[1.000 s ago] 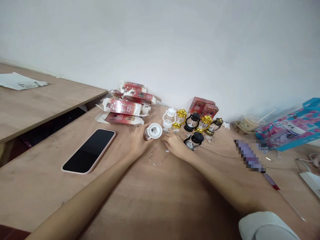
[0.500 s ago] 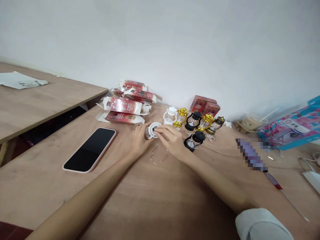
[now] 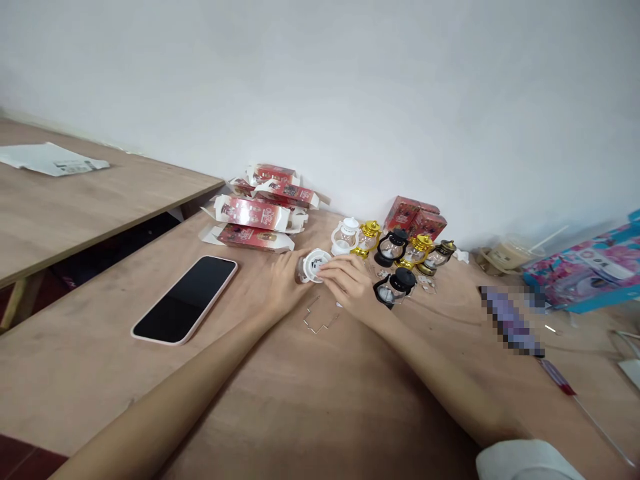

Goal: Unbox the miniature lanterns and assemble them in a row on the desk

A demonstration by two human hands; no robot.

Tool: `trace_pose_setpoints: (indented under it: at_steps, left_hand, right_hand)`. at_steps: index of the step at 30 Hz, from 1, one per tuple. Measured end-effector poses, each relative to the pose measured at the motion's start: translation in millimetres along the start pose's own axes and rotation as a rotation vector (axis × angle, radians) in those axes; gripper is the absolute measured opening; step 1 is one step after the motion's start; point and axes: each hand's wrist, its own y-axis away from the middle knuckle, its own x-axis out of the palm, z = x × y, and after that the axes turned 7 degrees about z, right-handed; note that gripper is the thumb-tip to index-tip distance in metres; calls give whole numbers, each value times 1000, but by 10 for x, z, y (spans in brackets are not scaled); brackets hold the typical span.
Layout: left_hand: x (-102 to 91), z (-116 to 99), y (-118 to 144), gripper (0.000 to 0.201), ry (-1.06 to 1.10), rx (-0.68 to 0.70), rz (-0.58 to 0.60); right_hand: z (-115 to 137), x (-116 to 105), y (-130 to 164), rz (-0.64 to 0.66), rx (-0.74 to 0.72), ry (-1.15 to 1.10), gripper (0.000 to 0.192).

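Note:
My left hand (image 3: pixel 286 283) is wrapped around a small white lantern (image 3: pixel 312 265), tipped so its round underside faces me. Small dark parts show in the middle of that underside. The fingers of my right hand (image 3: pixel 353 283) are pinched together at its right edge; whatever they may hold is too small to make out. Just below my hands, a bent wire handle (image 3: pixel 316 331) lies on the table. Behind my right hand stand another white lantern (image 3: pixel 345 235), gold lanterns (image 3: pixel 369 237), black lanterns (image 3: pixel 391 247) and a bronze one (image 3: pixel 440 257).
Open red boxes (image 3: pixel 255 213) are piled at the back, with upright red boxes (image 3: pixel 417 217) further right. A phone (image 3: pixel 186 300) lies left of my hands. On the right are a screwdriver (image 3: pixel 557 377), a drink cup (image 3: pixel 515 252) and a blue floral box (image 3: pixel 585 267).
The view has shifted slightly. My right fingertips have moved to the right edge of the lantern's underside, showing more of its middle. The left hand keeps its hold.

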Motion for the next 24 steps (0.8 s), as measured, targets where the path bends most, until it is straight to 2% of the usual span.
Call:
trace_pose_setpoints:
  at_steps: [3, 8, 14, 19, 24]
  left_hand:
    - [-2, -2, 2, 44, 5, 3, -4]
    - [-8, 0, 7, 45, 18, 9, 6]
    - [-14, 0, 0, 44, 4, 5, 11]
    - [-9, 5, -4, 42, -28, -9, -26]
    - [-14, 10, -17, 42, 6, -61, -76]
  right_hand:
    - [6, -26, -11, 22, -14, 57, 16]
    - [-8, -44, -25, 42, -118, 107, 19]
    - [-39, -30, -25, 65, -102, 128, 22]
    - [8, -56, -23, 60, -128, 239, 24]
    - [81, -29, 30, 160, -70, 316, 38]
